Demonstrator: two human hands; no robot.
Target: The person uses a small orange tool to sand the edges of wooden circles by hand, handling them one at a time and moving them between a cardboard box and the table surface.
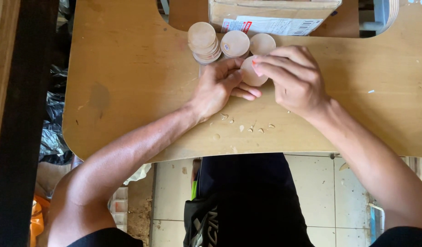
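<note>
Both hands met over a round wooden disc (252,75) near the far edge of the wooden table (128,82). Left hand (217,89) lay on the table w/ fingers curled in, thumb and fingertips gripping the disc's left and lower edge. Right hand (295,77) came in from the right, fingers bent and closed on the disc's top and right edge, covering part of it. Disc was pale, flat face up toward the camera, held just above or on the tabletop; couldn't tell which. Just behind it sat more discs: a tall stack (203,42) at left, a shorter stack (235,44) in the middle, and one disc (262,44) at right, nearly touching the right fingers. Small wood chips (247,128) lay scattered on the table near the wrists. A cardboard box (272,10) w/ a printed label stood beyond the stacks.
</note>
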